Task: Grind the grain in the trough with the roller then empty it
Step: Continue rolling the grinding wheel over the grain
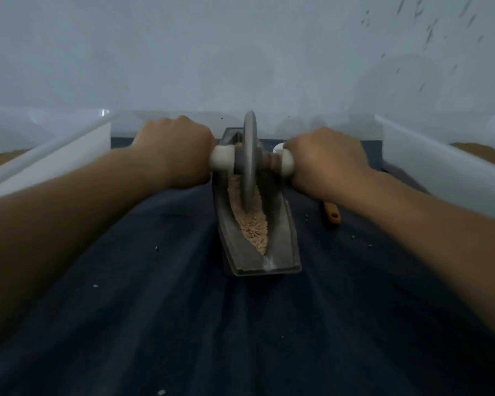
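Roller (249, 155) in trough (280, 252) between white bins (440, 167)

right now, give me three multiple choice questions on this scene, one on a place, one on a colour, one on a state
1. Relative to the trough, the orange handle lies:
A) to its left
B) to its right
C) inside it

2. The cloth under the trough is:
A) red
B) white
C) dark blue

3. On the roller, the left hand and right hand:
A) each grip a handle
B) both lie flat
C) neither touches it

Answers:
1 B, the orange handle lies on the cloth off the trough's right side.
2 C, the cloth reads dark blue all around the trough.
3 A, each hand's fingers curl round a white handle end beside the wheel.
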Motion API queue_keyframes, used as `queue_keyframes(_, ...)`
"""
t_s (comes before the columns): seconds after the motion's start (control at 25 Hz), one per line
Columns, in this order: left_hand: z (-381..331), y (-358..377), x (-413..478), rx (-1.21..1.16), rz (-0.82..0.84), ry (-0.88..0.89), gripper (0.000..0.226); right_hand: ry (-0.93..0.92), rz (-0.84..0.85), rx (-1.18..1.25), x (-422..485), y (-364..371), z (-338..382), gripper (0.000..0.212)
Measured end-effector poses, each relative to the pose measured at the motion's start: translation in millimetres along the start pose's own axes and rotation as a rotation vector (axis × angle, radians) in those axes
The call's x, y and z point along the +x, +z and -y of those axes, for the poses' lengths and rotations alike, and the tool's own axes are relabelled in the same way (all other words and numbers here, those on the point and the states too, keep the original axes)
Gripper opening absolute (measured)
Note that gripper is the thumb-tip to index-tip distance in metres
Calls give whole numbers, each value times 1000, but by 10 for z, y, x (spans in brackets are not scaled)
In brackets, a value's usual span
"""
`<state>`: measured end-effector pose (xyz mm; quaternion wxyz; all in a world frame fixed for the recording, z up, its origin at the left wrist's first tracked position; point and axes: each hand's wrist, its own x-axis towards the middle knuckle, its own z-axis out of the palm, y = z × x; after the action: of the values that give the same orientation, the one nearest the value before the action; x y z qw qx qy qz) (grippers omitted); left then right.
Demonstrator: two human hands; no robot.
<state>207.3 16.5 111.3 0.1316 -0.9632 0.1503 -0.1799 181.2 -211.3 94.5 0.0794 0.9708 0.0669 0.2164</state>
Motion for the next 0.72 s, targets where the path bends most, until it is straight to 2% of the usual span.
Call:
queue_keyframes(0.08, 47, -11, -371, 37, -223, 87, 13, -68, -162, -23, -406, -127, -72, 17)
queue_keyframes(0.2, 80, 0, -523, 75, -409, 134, 19, -134, -166, 41, -649, -236, -139, 19)
queue_keyframes(0.32, -7, 218, -225, 108, -303, 27, 9, -13, -85, -73, -212, -113, 21, 15)
queue_keyframes(0.4, 20, 297, 120, -19, -174, -67, 15, 59, -13, -67, 262, -81, 143, 5)
queue_keyframes(0.52, 57, 309, 249, -112, -65, -96, 21, 51, 14, -70, 469, -133, 208, 9)
queue_keyframes(0.6, 69, 270, -7, -61, -133, -45, 13, 4, -19, -73, 156, -124, 137, 9)
queue_keyframes(0.68, 53, 162, -393, 19, -329, 65, 8, -73, -103, -43, -275, -159, 15, 18)
queue_keyframes(0.72, 81, 103, -523, 18, -399, 124, 9, -112, -144, -10, -426, -193, -46, 14)
